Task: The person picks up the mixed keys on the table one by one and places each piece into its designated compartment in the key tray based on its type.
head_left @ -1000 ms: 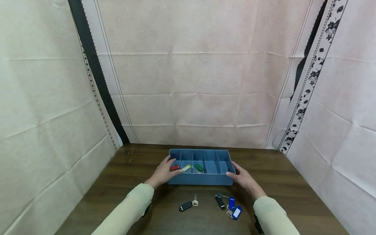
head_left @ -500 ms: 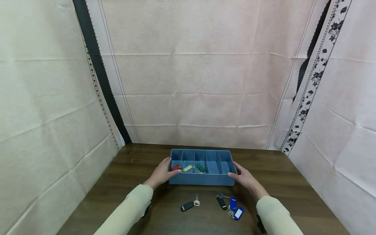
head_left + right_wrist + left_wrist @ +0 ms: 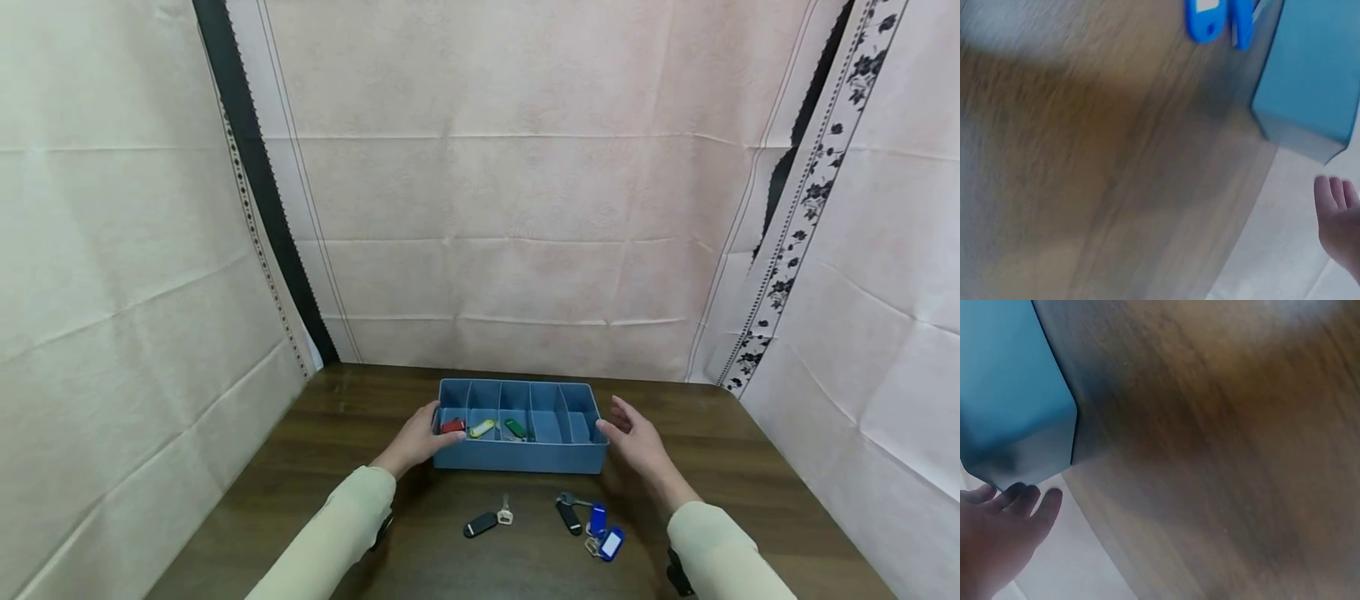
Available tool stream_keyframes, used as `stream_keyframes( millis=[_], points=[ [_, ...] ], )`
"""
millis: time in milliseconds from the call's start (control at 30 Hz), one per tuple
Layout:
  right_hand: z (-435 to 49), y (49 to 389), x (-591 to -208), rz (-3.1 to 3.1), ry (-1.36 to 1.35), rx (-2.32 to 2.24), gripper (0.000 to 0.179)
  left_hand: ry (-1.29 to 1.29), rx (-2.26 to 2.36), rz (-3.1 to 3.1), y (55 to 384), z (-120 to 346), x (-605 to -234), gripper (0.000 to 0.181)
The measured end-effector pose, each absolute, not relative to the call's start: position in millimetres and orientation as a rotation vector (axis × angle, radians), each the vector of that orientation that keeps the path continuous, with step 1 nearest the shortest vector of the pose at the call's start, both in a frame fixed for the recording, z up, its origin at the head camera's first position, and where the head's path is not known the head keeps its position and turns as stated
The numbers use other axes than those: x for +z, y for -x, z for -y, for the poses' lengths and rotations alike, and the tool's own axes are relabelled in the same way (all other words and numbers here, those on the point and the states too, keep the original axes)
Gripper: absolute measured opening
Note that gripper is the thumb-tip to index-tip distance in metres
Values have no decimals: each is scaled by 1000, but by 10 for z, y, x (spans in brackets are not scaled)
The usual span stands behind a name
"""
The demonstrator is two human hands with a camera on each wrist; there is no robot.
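Observation:
A blue box with a row of compartments [image 3: 525,457] stands on the table. My left hand [image 3: 414,437] holds its left end, the thumb at the front rim and the fingers along the side; in the left wrist view those fingers meet the box's end. My right hand [image 3: 637,440] is beside the right end, fingers spread, thumb close to the front right corner; a gap shows in the right wrist view. From the left, the compartments hold a red key tag [image 3: 453,426], a yellow one [image 3: 482,428] and a green one [image 3: 515,428], with keys partly hidden.
In front of the box lie a black key tag [image 3: 480,524] with a key [image 3: 505,511], and a cluster of another black tag [image 3: 568,517] and two blue tags [image 3: 612,544] with keys. Pale cloth [image 3: 480,192] hangs behind the brown wooden table [image 3: 360,533].
My right hand has let go of the box's right end and moved slightly right, its fingers spreading. My left hand stays at the left end. The view has shifted a little.

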State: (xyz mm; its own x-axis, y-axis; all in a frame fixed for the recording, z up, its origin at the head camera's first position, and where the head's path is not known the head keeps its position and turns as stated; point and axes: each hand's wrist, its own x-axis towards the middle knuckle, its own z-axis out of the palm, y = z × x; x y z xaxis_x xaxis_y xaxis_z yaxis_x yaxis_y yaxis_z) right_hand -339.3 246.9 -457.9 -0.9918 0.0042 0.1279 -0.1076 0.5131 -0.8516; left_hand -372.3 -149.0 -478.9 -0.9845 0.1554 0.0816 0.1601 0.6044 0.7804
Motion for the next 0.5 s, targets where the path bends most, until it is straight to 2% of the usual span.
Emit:
stream_keyframes(
  millis=[133, 500],
  points=[
    [-2419, 3343, -4510, 2535, -112, 1470, 69, 234, -1401, 2815, 3712, 1470, -4786, 102],
    [-1986, 2992, -4457, 2503, -308, 1550, 50, 167, -1438, 2820, 3696, 1447, -4776, 91]
  ],
)
